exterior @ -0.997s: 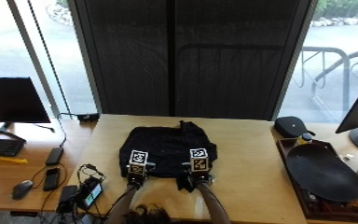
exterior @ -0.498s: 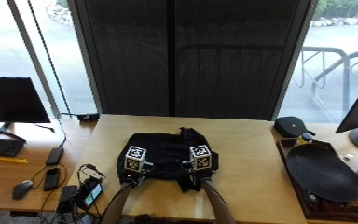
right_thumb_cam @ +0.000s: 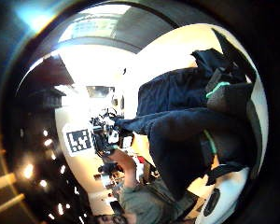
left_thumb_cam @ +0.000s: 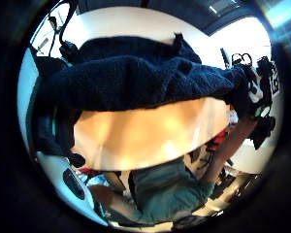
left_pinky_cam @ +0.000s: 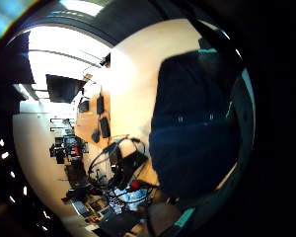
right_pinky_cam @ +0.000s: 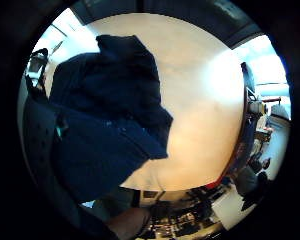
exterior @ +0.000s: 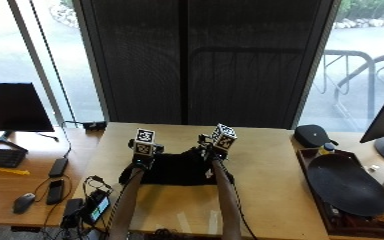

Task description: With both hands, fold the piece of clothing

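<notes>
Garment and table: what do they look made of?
Garment: soft, matte dark cloth, possibly fleece or thick knit; its nubby surface shows in the left thumb side palm view, and it sags between the left hand and right hand. Table: pale wood or wood-look laminate, smooth with slight sheen.

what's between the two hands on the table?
The dark garment, stretched from left hand to right hand; outside view shows it.

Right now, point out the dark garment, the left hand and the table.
dark garment (exterior: 179, 170), outside view, middle of the bunched cloth.
left hand (exterior: 141, 159), outside view, back of the glove at the cloth's left edge.
table (exterior: 272, 170), outside view, bare top right of the garment.
</notes>
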